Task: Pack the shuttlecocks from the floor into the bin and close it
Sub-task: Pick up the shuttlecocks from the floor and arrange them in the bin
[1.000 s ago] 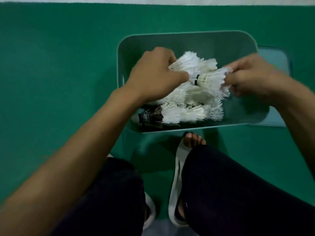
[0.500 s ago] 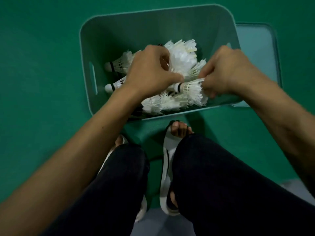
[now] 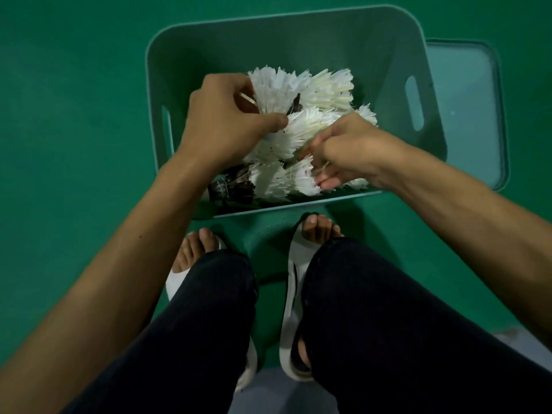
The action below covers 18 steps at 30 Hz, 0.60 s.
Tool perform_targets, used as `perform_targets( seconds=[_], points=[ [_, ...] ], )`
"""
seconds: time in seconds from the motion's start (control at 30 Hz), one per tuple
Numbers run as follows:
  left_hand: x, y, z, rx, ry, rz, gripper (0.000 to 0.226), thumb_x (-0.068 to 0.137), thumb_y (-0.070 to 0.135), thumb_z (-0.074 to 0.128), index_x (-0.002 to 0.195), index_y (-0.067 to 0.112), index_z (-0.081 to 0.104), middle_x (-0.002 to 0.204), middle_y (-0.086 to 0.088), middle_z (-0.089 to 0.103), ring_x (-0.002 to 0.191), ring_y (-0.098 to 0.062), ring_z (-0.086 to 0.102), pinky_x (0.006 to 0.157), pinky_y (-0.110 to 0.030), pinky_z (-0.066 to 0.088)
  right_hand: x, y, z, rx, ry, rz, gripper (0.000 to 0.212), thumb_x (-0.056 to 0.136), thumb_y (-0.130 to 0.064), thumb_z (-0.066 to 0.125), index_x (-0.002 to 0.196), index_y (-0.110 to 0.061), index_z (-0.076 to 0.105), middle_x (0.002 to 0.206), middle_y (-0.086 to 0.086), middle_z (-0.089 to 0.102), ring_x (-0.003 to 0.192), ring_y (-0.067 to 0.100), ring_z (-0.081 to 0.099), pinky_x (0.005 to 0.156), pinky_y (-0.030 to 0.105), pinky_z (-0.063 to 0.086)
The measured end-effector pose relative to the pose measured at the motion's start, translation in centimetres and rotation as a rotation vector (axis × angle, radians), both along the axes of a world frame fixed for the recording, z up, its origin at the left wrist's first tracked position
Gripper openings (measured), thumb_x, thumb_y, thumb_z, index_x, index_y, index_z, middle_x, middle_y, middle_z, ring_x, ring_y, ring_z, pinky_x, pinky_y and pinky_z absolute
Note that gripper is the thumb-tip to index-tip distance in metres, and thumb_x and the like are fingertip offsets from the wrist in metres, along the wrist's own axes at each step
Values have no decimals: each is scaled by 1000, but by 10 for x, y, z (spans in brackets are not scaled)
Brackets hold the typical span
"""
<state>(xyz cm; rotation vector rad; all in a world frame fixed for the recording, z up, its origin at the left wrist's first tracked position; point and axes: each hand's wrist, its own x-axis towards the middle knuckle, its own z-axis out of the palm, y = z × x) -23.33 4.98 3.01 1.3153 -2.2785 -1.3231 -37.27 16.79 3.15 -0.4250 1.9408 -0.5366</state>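
1. Shuttlecocks [image 3: 301, 135]: a messy heap of white feathered ones sits in the teal bin [image 3: 268, 40], piled toward its near wall. There are a few dark bits tucked in the near-left corner too.
2. The bin is open on top, with a slot handle in each short side, and stands on the green floor [image 3: 74, 115].
3. The left hand [image 3: 227, 127] is over the heap's left side. Its fingers and thumb are curled round the feather skirt of the upper shuttlecock [image 3: 277, 91], which fans out past the knuckles.
4. The right hand [image 3: 349, 150] is at the heap's near-right, fingers bent down into the feathers. It's blurry, so no telling if it actually has hold of one.
5. A paler lid [image 3: 466, 115] lies flat on the floor just beside the bin's right side, partly hidden behind it.
6. Nearer the camera there are toes in white sandals [image 3: 294, 264] just short of the bin, and knees in dark trousers [image 3: 358, 324].
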Motion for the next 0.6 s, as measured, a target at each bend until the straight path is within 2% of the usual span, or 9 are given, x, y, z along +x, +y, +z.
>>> perform_targets(
  seconds=[0.07, 0.13, 0.2, 0.27, 0.33, 0.4, 0.53, 0.6],
  points=[
    [0, -1, -1, -15, -7, 10, 30, 74, 39, 86, 90, 16, 75, 79, 4, 76, 72, -7, 72, 69, -32, 60, -2, 1, 0, 9, -59, -57, 12, 93, -3, 61, 100, -2, 71, 83, 11, 76, 55, 19, 70, 67, 36, 64],
    [1, -2, -3, -35, -19, 17, 30, 74, 39, 86, 88, 16, 74, 79, 4, 75, 72, -8, 71, 66, -30, 56, -3, 2, -1, 11, -107, -87, 16, 91, -13, 71, 102, -2, 72, 79, 8, 79, 61, 19, 73, 66, 32, 61],
    [3, -4, -5, -34, -33, 16, 30, 74, 39, 87, 86, 15, 73, 79, 4, 74, 73, -11, 71, 63, -28, 54, -3, 1, -2, 11, -134, -115, 17, 89, -14, 74, 102, -2, 73, 81, 7, 79, 64, 18, 74, 64, 28, 58],
    [7, -5, -6, -13, -43, 15, 31, 74, 39, 87, 84, 13, 71, 78, 1, 74, 69, -11, 69, 57, -26, 51, -2, -2, -2, 23, -132, -129, 16, 90, -15, 73, 101, -3, 72, 83, 8, 80, 66, 20, 75, 60, 28, 59],
    [10, -6, -8, -1, -41, 19, 32, 76, 38, 87, 82, 12, 69, 75, 1, 73, 60, -6, 64, 50, -21, 45, 0, -4, -2, 46, -98, -120, 24, 90, -27, 74, 98, -5, 70, 84, 10, 79, 65, 22, 75, 57, 28, 61],
    [12, -7, -8, 5, -26, 25, 32, 76, 37, 86, 80, 12, 68, 73, 1, 72, 56, -3, 61, 50, -20, 44, 3, -6, -3, 64, -34, -75, 33, 86, -35, 79, 95, -5, 69, 84, 10, 74, 60, 21, 72, 53, 27, 58],
    [13, -9, -8, 4, 14, 28, 30, 76, 39, 86, 85, 15, 72, 74, 3, 72, 60, -4, 63, 56, -25, 48, 6, -6, -6, 97, 34, 17, 19, 81, 1, 79, 95, 3, 67, 81, 14, 72, 55, 17, 62, 45, 25, 49],
    [13, -11, -7, -12, 15, 24, 31, 75, 41, 86, 86, 15, 72, 75, 2, 72, 62, -6, 62, 57, -27, 50, 3, -6, -7, 102, 9, -11, 18, 79, 8, 78, 92, 4, 67, 74, 14, 69, 51, 16, 58, 42, 25, 44]
  ],
)
